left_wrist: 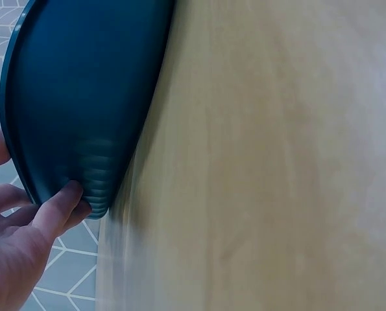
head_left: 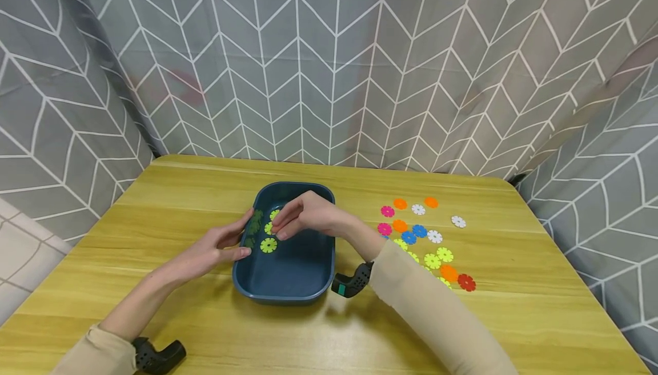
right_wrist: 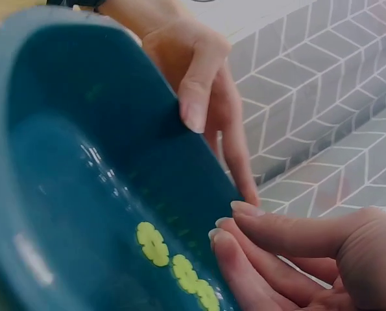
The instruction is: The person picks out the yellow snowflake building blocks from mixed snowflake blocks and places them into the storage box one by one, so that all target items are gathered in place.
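A dark blue plastic bin [head_left: 293,272] stands on the wooden table. My left hand [head_left: 220,246] grips its left side, thumb over the rim and fingers against the outer wall, as the left wrist view also shows. Several yellow-green flower-shaped discs [head_left: 268,245] with notched edges lie on the bin's floor near that side. Over the bin's inside hovers my right hand [head_left: 313,215], fingers slightly bent and the thumb apart from them in the head view. No disc shows between its fingertips [right_wrist: 228,249], which are just beside the discs in the right wrist view.
Right of the bin, loose flower discs are spread on the table [head_left: 524,272]: orange [head_left: 449,273], white [head_left: 458,221], blue [head_left: 420,230], pink [head_left: 384,229], yellow-green [head_left: 445,254] and red [head_left: 466,282]. My right forearm partly covers them. A grey patterned curtain [head_left: 319,78] hangs behind.
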The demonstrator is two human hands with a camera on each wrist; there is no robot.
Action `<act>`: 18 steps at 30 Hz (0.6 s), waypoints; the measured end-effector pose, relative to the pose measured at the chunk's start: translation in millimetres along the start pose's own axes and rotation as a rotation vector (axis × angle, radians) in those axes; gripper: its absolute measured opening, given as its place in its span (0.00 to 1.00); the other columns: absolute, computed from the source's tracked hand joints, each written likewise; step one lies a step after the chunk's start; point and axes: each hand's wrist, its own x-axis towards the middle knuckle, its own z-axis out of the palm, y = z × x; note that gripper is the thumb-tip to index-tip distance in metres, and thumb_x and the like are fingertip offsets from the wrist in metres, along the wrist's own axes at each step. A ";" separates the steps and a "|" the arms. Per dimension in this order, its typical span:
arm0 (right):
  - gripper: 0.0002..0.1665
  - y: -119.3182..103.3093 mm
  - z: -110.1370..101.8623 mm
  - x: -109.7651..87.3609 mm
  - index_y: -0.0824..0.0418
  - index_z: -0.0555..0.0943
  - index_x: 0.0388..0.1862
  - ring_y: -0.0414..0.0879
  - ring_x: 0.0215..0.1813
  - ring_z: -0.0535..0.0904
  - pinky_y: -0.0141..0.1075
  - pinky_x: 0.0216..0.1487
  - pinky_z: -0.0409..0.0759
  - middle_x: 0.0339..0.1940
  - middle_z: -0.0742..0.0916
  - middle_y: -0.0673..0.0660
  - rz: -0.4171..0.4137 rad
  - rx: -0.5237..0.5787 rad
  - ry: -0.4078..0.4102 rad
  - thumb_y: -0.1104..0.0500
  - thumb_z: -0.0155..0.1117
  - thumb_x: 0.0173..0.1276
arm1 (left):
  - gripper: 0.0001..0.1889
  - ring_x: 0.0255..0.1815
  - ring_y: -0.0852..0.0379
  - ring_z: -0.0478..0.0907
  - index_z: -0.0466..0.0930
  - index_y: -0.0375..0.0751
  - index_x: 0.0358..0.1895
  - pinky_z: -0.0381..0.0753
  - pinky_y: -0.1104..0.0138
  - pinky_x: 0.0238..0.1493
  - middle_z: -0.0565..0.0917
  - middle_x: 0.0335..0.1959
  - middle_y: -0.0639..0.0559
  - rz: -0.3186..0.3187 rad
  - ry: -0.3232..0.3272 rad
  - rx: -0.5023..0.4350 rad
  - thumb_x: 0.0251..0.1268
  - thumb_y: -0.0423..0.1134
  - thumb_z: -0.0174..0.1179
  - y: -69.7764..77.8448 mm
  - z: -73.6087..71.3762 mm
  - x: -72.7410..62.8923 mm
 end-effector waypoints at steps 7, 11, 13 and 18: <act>0.16 -0.6 -9.0 -24.6 0.68 0.86 0.50 0.48 0.47 0.89 0.39 0.54 0.84 0.46 0.91 0.61 -0.066 0.018 0.064 0.68 0.71 0.62 | 0.41 0.76 0.29 0.55 0.42 0.33 0.80 0.62 0.45 0.68 0.46 0.80 0.30 0.008 0.000 -0.014 0.73 0.38 0.57 0.1 0.1 0.3; 0.16 1.3 -16.0 -40.7 0.68 0.85 0.51 0.50 0.49 0.89 0.41 0.55 0.84 0.48 0.90 0.63 -0.090 0.057 0.098 0.69 0.70 0.64 | 0.41 0.76 0.30 0.55 0.42 0.34 0.80 0.64 0.47 0.68 0.46 0.80 0.30 0.006 0.003 -0.021 0.73 0.38 0.57 -0.2 0.1 0.4; 0.16 2.9 -20.1 -48.3 0.68 0.85 0.51 0.52 0.50 0.88 0.41 0.56 0.84 0.49 0.89 0.64 -0.096 0.068 0.112 0.69 0.69 0.64 | 0.41 0.76 0.30 0.55 0.42 0.34 0.80 0.66 0.49 0.68 0.45 0.80 0.30 0.007 0.004 -0.021 0.73 0.38 0.57 -0.2 -0.1 0.3; 0.16 9.8 -29.3 -64.5 0.68 0.85 0.52 0.59 0.54 0.86 0.42 0.57 0.83 0.50 0.88 0.66 -0.092 0.091 0.146 0.68 0.70 0.64 | 0.42 0.77 0.30 0.54 0.42 0.35 0.80 0.71 0.67 0.66 0.45 0.80 0.31 0.007 -0.001 -0.029 0.73 0.38 0.58 -0.5 -0.4 -0.3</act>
